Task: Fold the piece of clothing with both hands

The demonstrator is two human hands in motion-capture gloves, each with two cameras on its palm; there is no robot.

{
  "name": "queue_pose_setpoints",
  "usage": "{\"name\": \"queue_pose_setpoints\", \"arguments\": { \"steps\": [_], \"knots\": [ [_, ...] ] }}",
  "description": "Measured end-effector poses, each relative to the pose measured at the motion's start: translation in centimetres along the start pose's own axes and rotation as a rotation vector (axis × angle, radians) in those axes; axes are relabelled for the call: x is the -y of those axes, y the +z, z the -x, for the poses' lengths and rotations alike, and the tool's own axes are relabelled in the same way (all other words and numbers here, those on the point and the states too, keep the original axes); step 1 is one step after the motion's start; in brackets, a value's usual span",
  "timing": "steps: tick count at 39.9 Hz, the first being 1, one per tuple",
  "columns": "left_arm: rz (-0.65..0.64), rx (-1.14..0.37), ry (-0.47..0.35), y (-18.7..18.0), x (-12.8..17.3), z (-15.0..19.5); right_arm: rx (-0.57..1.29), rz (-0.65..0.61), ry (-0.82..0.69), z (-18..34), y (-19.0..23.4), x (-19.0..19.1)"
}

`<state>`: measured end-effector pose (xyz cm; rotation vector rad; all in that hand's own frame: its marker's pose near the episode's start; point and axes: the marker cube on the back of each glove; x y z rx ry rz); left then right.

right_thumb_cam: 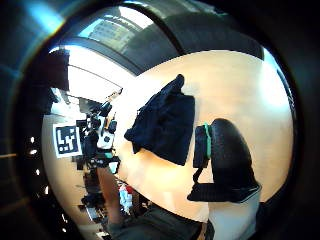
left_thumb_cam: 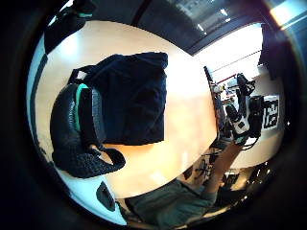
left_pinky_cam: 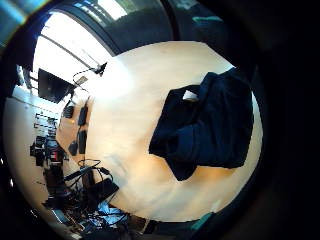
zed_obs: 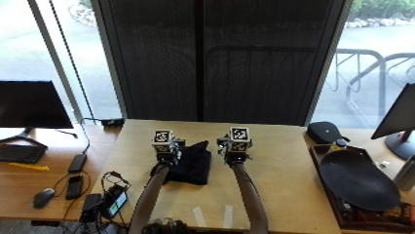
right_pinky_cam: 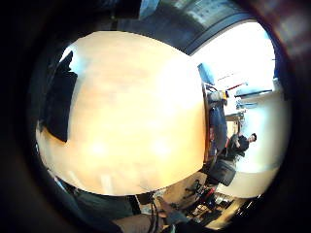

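1. Your left hand (zed_obs: 166,152) hovers above the left edge of the dark garment (zed_obs: 189,165). The thumb-side palm view shows a gloved thumb (left_thumb_cam: 79,129) arched over the cloth, but whether it touches or pinches it you cannot tell from here.
2. The garment lies bunched on the wooden table (zed_obs: 279,180), between your two forearms and nearer the left one. Its long axis seems to run away from you, toward the window, with a point of cloth sticking up at the far end.
3. Your right hand (zed_obs: 237,150) hangs over bare table just beside the garment's right edge. Its palm views show the cloth (right_thumb_cam: 164,122) off to one side, not under the palm, and a thumb (right_thumb_cam: 225,160) curved over wood, holding nothing.
4. So the cloth lies to the left of your right hand; that hand likely has to come inward before both can take an edge.
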<state>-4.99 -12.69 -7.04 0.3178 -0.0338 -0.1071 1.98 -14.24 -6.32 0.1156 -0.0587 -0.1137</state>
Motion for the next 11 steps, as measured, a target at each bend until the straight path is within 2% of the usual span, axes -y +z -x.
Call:
{"name": "queue_pose_setpoints", "arguments": {
  "steps": [2, 5, 11],
  "knots": [
    [-0.017, 0.009, 0.006, 0.8, 0.8, -0.3, -0.087, -0.021, 0.080, -0.8, 0.4, 0.3],
    [0.018, -0.015, 0.018, 3.3, 1.9, -0.7, -0.126, -0.052, 0.102, -1.0, 0.4, 0.6],
    [0.038, -0.008, 0.047, 2.9, 1.8, -1.3, -0.140, -0.048, 0.107, -0.6, 0.0, 0.1]
  ]
}}
